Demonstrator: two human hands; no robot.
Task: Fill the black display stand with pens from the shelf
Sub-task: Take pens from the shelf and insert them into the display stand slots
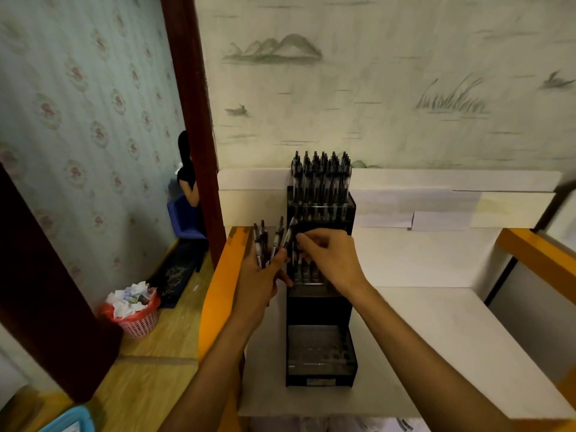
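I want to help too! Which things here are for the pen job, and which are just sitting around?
For the job:
black display stand
pens in its top tier
bunch of pens the left hand grips
right hand, pinching one pen

Just sitting around:
pink bin of rubbish
blue chair
dark mat

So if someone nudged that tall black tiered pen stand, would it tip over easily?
Possibly backward: the tall black tiered pen stand is narrow, and its top tier is crowded with black pens, so weight sits high. Its empty bottom tier adds little ballast. The white shelf back wall directly behind would probably catch it.
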